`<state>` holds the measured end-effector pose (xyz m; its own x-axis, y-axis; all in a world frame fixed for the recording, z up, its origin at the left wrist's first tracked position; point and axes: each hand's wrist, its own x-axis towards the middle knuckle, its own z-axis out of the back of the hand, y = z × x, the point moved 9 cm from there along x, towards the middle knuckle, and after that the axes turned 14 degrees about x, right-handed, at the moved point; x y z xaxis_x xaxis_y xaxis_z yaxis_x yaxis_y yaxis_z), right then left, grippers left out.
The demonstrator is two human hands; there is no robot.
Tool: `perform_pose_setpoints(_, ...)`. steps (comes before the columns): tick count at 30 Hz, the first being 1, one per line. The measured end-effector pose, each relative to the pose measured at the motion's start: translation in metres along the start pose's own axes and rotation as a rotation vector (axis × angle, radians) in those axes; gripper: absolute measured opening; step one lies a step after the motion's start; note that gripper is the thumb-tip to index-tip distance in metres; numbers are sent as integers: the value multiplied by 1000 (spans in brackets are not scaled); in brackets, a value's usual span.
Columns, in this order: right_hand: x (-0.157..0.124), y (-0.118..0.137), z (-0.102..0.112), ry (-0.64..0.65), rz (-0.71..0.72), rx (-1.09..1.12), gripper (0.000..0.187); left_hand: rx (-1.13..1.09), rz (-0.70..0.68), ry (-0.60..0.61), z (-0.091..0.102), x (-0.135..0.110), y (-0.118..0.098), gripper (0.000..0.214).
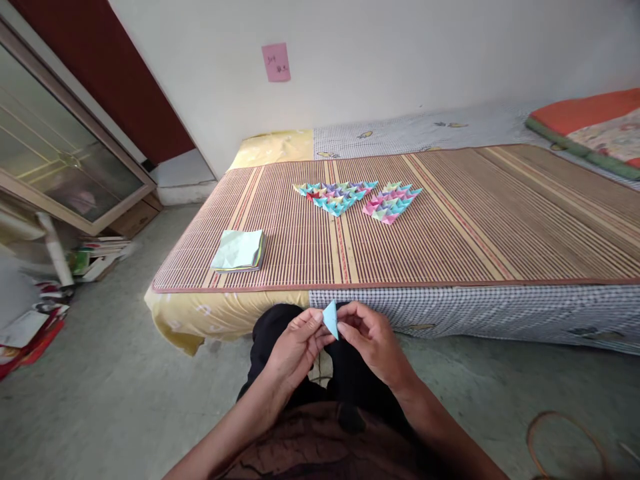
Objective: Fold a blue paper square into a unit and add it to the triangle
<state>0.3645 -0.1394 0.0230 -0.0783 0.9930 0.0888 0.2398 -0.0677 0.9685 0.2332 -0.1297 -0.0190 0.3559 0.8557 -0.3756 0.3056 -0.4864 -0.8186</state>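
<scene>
A small light-blue folded paper triangle [331, 320] is held above my knees, just short of the bed's front edge. My left hand [300, 340] pinches its left side between thumb and fingers. On the other side, my right hand [373, 337] is closed with thumb and fingertips at the paper's right edge. On the bed mat lie two groups of folded paper pieces in many colours: a larger triangular group [334, 195] and a smaller group [393, 202] to its right. A stack of square paper sheets [239, 250], pale green on top, sits at the mat's front left.
The striped bamboo mat [425, 247] covers most of the bed. A folded orange and floral quilt [595, 127] lies at the back right. Pink paper [276, 63] is stuck to the wall. A glass-panelled cabinet [65, 133] stands at the left, with piled books [103, 253] beside it.
</scene>
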Motion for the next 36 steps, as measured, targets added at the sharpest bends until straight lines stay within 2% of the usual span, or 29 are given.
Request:
perform_pose_setpoints(4,-3,12,0,-52,129,-181,10,41,-24,-19,0,-1,-3,35)
perform_pose_setpoints(8,-3,12,-1,-53,155,-202,8,78,-19,-18,-2,-2,-1,36)
perform_pose_setpoints(13,-5,19,1,-131,266,-243,10,111,41,14,-10,-5,10,41)
perform_pose_setpoints(16,-8,24,3,-180,328,-282,15,131,36,46,-17,-8,9,40)
perform_pose_setpoints(21,-11,30,-3,-123,408,-323,27,233,-48,70,-25,-11,-2,37)
perform_pose_setpoints(29,-13,29,-7,-35,428,-357,27,170,-13,45,-19,-11,-6,35)
perform_pose_setpoints(36,-13,28,-11,8,410,-372,24,171,-127,-24,-14,-12,-20,31)
